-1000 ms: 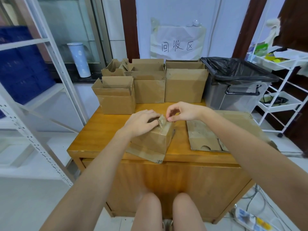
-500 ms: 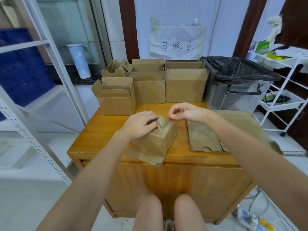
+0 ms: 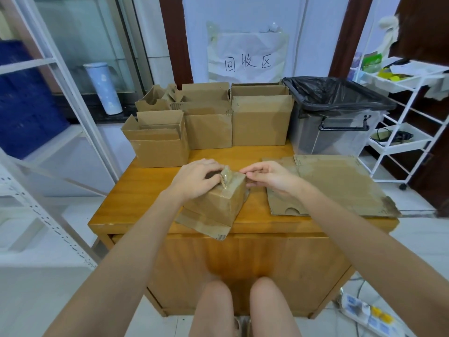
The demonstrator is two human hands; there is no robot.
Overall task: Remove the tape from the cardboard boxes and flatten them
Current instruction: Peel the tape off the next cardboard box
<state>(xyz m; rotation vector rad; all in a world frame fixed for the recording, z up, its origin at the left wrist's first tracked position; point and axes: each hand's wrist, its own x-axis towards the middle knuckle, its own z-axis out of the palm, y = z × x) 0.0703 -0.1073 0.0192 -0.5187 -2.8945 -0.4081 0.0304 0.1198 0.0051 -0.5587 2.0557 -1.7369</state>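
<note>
Sitting at the near edge of the wooden table, one bottom flap overhanging that edge: small cardboard box. Resting on its top left, fingers curled over the upper edge beside a peeled-up curl of clear tape: left hand. Pinching something thin at the box's top right corner, thumb against fingertips, what exactly too small to tell: right hand. Lying just right of the grip, reaching the table's right edge: flattened cardboard. Standing beyond the grip along the far edge: open boxes; right of them, black-lined bin. Showing bare tabletop left of the grip.
</note>
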